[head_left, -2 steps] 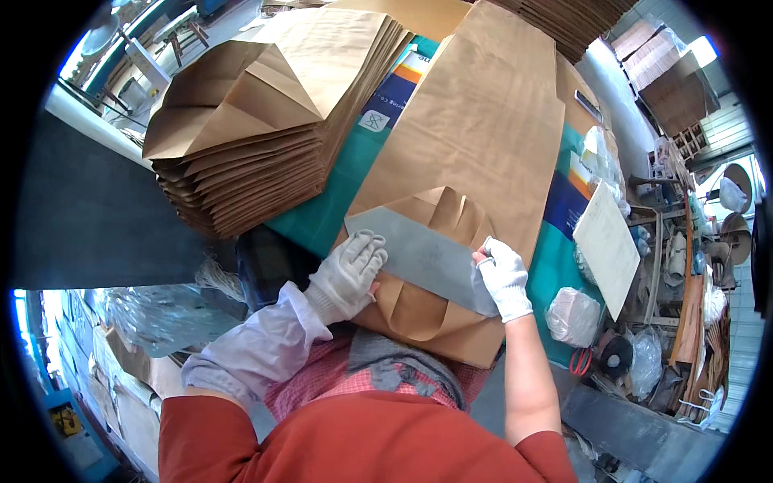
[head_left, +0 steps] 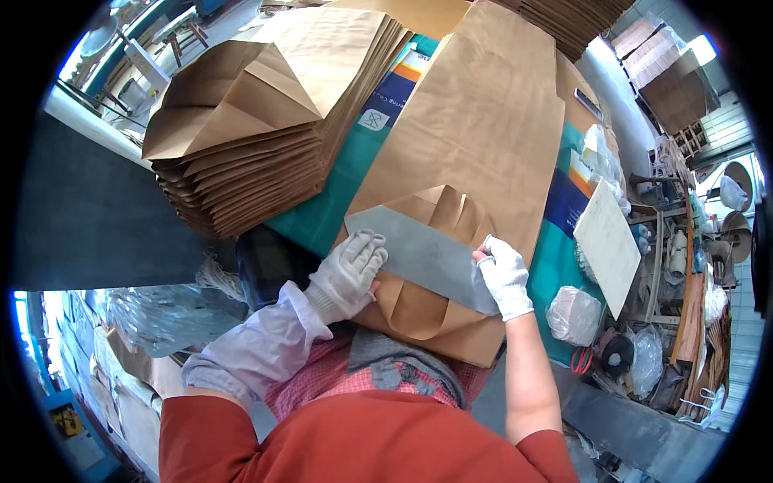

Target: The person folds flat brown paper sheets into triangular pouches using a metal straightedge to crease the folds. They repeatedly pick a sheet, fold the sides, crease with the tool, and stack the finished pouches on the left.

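Observation:
A large brown paper bag [head_left: 483, 113] lies flat in front of me, its near end folded open into flaps. Across those flaps rests a flat grey strip [head_left: 427, 251], sheet-like and long. My left hand [head_left: 350, 270], in a white glove, lies on the strip's left end with its fingers stretched out. At the right end my right hand [head_left: 503, 278] has its fingers curled closed at the strip's edge; its glove leaves some fingertips bare. Paper folds [head_left: 415, 310] stand out on the near side of the strip, and more folds rise on the far side.
To the left is a thick stack of brown paper bags [head_left: 241, 137]. A teal printed sheet [head_left: 310, 213] covers the table. On the right are a white board [head_left: 605, 249], a wrapped white bundle [head_left: 573, 315] and red-handled scissors [head_left: 581, 360]. A phone [head_left: 588, 105] lies farther off.

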The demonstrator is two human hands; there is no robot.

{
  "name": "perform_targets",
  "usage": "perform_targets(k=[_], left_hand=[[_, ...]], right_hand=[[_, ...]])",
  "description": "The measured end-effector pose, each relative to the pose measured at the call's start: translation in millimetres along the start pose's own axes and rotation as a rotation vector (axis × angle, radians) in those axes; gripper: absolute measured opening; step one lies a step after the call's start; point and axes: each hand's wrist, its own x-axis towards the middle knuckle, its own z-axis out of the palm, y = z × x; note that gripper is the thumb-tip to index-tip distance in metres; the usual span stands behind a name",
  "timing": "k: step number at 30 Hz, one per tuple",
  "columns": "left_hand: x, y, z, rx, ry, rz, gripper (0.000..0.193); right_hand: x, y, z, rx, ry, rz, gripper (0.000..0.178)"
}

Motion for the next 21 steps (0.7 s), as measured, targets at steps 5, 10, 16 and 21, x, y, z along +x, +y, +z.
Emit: perform_targets(k=[5,10,16,21], left_hand=[[21.9,3.4,-9.5,-0.048,-0.102,-0.005,0.064],[-1.9,-4.1,-5.4,0.052,-0.145,0.032,0.063],[-2.4,6.0,-4.0,0.160,-0.219,0.010,0.060],[9.6,11.1,-16.9,0.148,-0.225,0.044,0.059]], right_hand=[[-14.2,-6.0,2.8,-0.239,0.276,-0.235,0.010],[-34.5,-36.2,29.9,-0.256,0.137,-0.514,0.075],[-46.6,-26.7,37.1,-0.249,0.204,-0.454,0.080],[-46.0,-25.0,40.0,-0.219,0.212,-0.462,0.077]])
